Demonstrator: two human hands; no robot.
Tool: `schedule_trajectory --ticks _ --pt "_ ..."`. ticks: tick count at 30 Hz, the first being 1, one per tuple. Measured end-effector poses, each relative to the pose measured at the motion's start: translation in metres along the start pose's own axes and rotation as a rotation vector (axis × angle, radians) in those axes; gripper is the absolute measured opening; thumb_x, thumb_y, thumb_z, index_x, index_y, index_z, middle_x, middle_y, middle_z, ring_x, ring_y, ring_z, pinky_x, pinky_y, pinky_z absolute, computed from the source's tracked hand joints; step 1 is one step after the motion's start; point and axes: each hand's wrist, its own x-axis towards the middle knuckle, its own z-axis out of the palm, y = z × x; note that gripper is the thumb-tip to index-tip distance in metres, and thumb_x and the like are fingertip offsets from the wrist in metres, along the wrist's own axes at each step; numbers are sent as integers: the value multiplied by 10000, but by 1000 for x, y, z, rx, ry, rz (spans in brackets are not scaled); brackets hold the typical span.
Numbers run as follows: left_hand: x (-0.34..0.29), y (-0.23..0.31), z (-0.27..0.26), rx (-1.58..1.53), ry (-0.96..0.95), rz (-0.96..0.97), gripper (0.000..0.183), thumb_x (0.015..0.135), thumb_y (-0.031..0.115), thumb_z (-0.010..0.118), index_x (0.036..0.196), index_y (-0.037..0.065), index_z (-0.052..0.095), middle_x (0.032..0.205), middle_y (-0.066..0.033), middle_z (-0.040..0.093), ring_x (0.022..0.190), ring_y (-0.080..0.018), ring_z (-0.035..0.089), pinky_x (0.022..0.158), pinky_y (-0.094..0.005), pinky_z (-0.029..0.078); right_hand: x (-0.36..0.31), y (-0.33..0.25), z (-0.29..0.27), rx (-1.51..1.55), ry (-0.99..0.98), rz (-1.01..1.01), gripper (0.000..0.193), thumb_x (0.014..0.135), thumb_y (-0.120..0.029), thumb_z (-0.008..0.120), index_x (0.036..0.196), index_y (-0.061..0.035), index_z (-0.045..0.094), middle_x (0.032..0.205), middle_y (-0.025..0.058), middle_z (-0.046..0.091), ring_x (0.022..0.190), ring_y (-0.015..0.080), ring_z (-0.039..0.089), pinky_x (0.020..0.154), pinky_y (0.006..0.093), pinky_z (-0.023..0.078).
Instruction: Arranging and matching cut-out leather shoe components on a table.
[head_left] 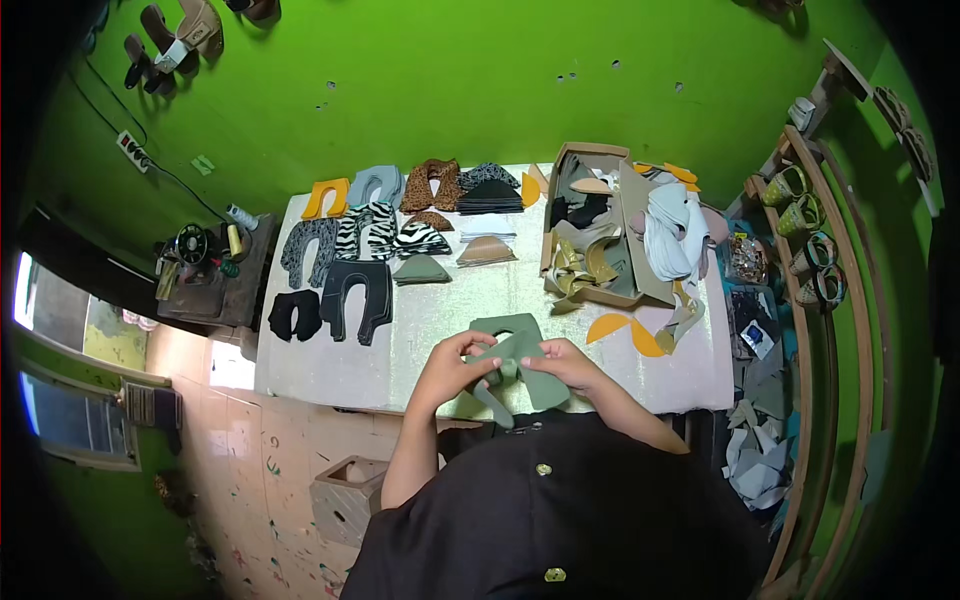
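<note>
Over the near edge of the white table, both my hands grip a sage-green sandal upper piece with a curved cut-out and a loose strap end hanging down. My left hand pinches its left side, thumb across the middle. From the right, my right hand holds it between thumb and fingers, its thumb close to the left one. A small green band or loop lies between the thumbs; its exact form is too small to tell. Farther off sits a small stack of green half-round pieces.
Stacks of U-shaped pieces, black, zebra-print and orange, line the table's left. An open cardboard box of scraps stands right, with yellow offcuts before it. A sewing machine is left; a wooden rack holds sandals right.
</note>
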Motion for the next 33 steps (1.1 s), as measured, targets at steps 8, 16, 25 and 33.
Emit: schedule_trajectory --ticks 8,16,25,33 --pt "41 -83 -11 114 -116 -57 271 792 153 700 1011 14 624 732 7 604 590 -56 526 521 -202 417 9 14 -19 204 310 -21 234 894 -223 587 925 3 637 817 56 663 682 100 619 631 242 488" --pt "44 -61 -12 -75 150 -77 187 911 200 560 1021 49 560 683 26 562 549 -44 494 520 -194 418 36 54 -42 -286 331 -47 289 863 -307 607 763 -41 662 651 -16 555 570 80 492 576 227 396" --pt "69 -95 -17 284 174 78 180 902 194 559 982 35 589 644 18 538 598 -68 480 557 -240 406 40 75 -30 -237 359 -215 389 862 -142 617 1178 56 507 717 25 583 614 67 508 560 221 406" --pt "76 -112 4 435 498 69 233 863 217 592 1001 29 585 734 -135 616 669 -228 586 614 -338 454 38 75 -19 -463 588 -121 351 857 -230 596 1155 -59 525 762 63 655 665 176 624 659 314 457"
